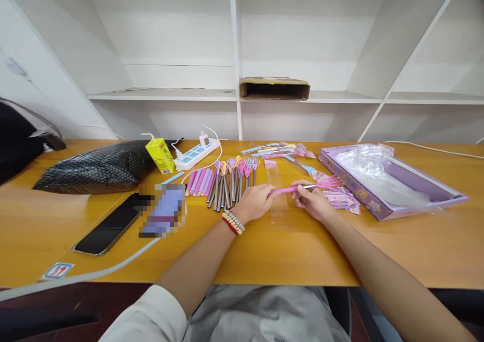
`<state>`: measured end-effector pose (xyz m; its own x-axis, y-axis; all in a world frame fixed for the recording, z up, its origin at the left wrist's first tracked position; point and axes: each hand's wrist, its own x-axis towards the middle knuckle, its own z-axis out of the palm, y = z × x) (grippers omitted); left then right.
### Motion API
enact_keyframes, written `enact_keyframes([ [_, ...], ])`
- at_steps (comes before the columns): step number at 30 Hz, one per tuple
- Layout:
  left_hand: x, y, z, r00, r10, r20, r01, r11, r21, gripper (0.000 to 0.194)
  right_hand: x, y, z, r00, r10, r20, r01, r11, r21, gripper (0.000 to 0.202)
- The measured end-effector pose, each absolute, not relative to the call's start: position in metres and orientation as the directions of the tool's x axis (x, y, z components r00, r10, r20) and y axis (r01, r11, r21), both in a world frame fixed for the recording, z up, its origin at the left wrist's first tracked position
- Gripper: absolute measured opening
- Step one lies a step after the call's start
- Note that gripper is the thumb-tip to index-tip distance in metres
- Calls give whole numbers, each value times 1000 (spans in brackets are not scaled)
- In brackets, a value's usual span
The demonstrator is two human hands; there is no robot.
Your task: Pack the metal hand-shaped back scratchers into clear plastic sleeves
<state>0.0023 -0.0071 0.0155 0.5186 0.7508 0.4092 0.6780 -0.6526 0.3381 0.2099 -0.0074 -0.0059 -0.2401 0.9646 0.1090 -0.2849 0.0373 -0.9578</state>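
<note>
A pink back scratcher (286, 190) with a claw-shaped head lies level between my hands. My left hand (256, 202) is closed on the end of its pink handle. Around its metal shaft, close to the pink claw, the fingers of my right hand (310, 201) are closed. Beneath the scratcher a clear plastic sleeve (279, 214) rests on the table. Left of it are several metal rods with coloured claw heads (231, 180) and a row of pink and purple handles (200, 181). Printed cards (340, 201) lie beside my right hand.
A purple box (363, 193) holding clear plastic stands at right. Bagged scratchers (280, 150) lie at the back. On the left are a power strip (198, 153), a yellow carton (160, 155), a black wrapped parcel (94, 170), a phone (113, 224) and a white cable (128, 258).
</note>
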Motion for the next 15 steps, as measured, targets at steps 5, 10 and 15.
enact_keyframes([
  [5, 9, -15, 19, 582, 716, 386, 669, -691, 272, 33, 211, -6, -4, -255, 967, 21, -308, -60, -950, 36],
  [10, 8, -13, 19, 524, 726, 446, 681, -671, 292, 34, 223, -2, 4, -179, 984, 15, -311, -42, -949, 37],
  [15, 4, -10, 27, 467, 729, 501, 702, -650, 291, 30, 226, -3, 7, -142, 988, 64, -266, 25, -964, 36],
])
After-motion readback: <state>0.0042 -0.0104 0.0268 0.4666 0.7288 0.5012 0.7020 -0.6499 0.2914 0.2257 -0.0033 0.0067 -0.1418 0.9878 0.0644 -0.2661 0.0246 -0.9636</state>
